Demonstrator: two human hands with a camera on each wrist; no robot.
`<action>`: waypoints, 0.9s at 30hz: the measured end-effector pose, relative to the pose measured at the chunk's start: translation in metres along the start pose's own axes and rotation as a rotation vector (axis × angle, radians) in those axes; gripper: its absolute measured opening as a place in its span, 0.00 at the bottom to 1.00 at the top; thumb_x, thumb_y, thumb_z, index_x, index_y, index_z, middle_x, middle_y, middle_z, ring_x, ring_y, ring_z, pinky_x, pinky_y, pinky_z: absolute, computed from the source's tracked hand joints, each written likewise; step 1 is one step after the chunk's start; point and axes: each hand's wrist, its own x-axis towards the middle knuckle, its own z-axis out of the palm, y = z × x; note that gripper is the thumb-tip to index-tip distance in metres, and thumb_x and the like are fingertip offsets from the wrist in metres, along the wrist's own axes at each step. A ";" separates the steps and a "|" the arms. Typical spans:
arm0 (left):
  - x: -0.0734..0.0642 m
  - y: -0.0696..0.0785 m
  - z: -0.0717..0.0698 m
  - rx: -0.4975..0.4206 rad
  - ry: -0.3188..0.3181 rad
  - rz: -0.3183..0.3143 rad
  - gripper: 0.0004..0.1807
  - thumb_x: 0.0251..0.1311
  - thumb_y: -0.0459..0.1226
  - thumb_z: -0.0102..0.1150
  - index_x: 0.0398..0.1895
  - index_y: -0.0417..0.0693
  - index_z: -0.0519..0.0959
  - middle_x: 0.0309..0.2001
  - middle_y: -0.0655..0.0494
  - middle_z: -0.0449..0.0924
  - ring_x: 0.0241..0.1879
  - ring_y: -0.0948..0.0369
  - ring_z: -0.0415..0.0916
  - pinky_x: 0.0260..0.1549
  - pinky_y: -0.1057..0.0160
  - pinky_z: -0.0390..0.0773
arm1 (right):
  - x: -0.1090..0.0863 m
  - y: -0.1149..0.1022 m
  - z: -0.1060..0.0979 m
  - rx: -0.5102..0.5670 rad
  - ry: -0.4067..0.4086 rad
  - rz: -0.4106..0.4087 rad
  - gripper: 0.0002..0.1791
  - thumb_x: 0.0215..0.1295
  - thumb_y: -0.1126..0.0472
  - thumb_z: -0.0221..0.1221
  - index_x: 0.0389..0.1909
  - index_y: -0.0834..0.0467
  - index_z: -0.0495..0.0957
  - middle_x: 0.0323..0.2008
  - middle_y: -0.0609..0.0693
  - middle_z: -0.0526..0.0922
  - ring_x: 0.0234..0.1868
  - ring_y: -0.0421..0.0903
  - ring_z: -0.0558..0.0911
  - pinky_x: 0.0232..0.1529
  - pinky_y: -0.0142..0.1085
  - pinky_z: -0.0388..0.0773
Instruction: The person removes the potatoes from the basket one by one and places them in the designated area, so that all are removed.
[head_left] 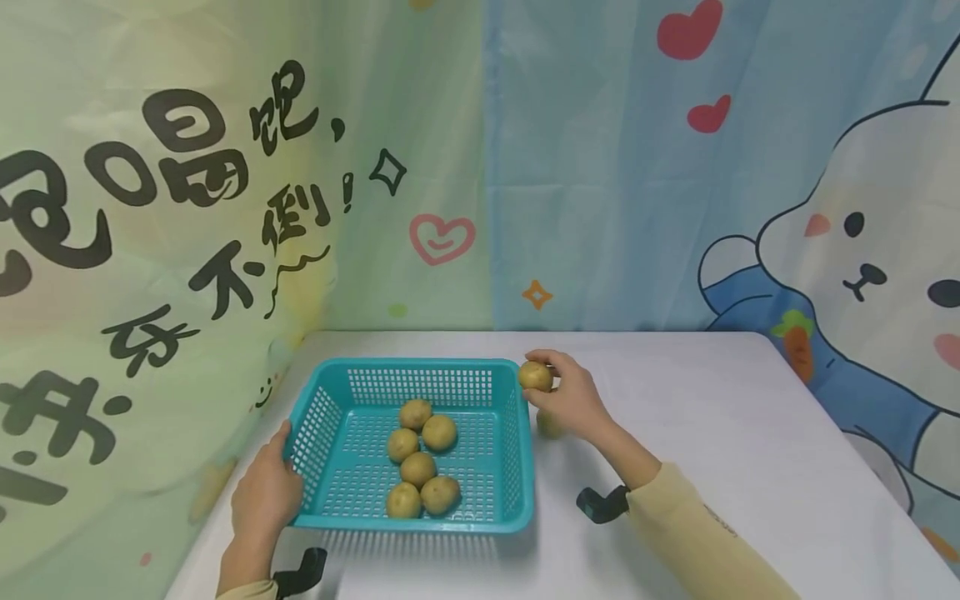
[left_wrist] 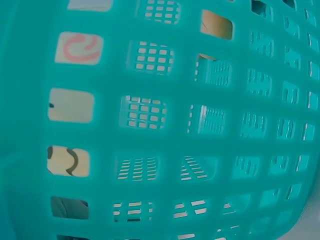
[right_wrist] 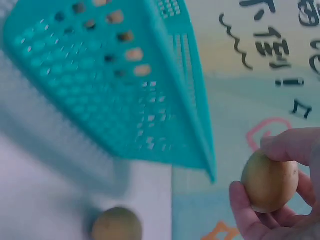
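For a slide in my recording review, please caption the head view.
Left hand holds a basket containing six potatoes; right hand holds another potato beside its rim.

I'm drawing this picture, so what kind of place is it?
Probably indoors, maybe a decorated play corner: a cartoon-printed curtain hangs behind a white table, and there's a teal basket holding potatoes.

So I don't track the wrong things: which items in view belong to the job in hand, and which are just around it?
Part of the job:
teal basket
six potatoes inside it
held potato, in the right hand
loose potato beside the basket
left hand, at the basket's left side

Just around it:
white table
printed backdrop
black devices at the wrists
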 end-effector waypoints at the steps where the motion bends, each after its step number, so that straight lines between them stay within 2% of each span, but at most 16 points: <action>1: 0.000 0.000 0.000 -0.001 0.000 0.000 0.32 0.66 0.28 0.42 0.74 0.39 0.56 0.57 0.30 0.71 0.33 0.48 0.70 0.22 0.59 0.66 | -0.001 0.005 -0.002 0.002 0.018 0.002 0.29 0.58 0.65 0.66 0.61 0.59 0.72 0.59 0.58 0.75 0.57 0.57 0.75 0.48 0.47 0.78; 6: 0.000 0.000 -0.001 -0.004 -0.009 0.006 0.32 0.66 0.28 0.42 0.75 0.40 0.56 0.58 0.29 0.70 0.33 0.48 0.70 0.23 0.58 0.66 | -0.007 0.033 -0.010 -0.032 0.069 0.002 0.28 0.57 0.67 0.66 0.60 0.62 0.73 0.57 0.62 0.76 0.56 0.60 0.75 0.49 0.51 0.76; 11: -0.001 -0.001 -0.001 -0.005 -0.009 0.007 0.32 0.66 0.28 0.42 0.75 0.40 0.56 0.57 0.29 0.70 0.31 0.49 0.70 0.21 0.59 0.65 | -0.018 0.057 -0.013 -0.114 0.072 0.003 0.27 0.55 0.69 0.67 0.58 0.64 0.75 0.54 0.63 0.77 0.53 0.60 0.76 0.48 0.51 0.75; 15: -0.001 -0.001 0.000 -0.005 -0.001 0.008 0.32 0.66 0.28 0.42 0.75 0.40 0.56 0.56 0.29 0.71 0.30 0.49 0.69 0.20 0.59 0.64 | -0.027 0.074 -0.012 -0.137 0.066 0.013 0.27 0.54 0.69 0.67 0.57 0.65 0.75 0.53 0.63 0.78 0.52 0.59 0.76 0.48 0.50 0.74; 27: -0.002 0.001 -0.002 0.001 -0.003 0.009 0.31 0.66 0.28 0.42 0.74 0.39 0.56 0.58 0.29 0.70 0.31 0.48 0.70 0.21 0.59 0.66 | -0.041 0.107 -0.011 -0.155 0.063 0.106 0.27 0.55 0.67 0.67 0.58 0.64 0.74 0.53 0.65 0.77 0.53 0.61 0.76 0.52 0.55 0.72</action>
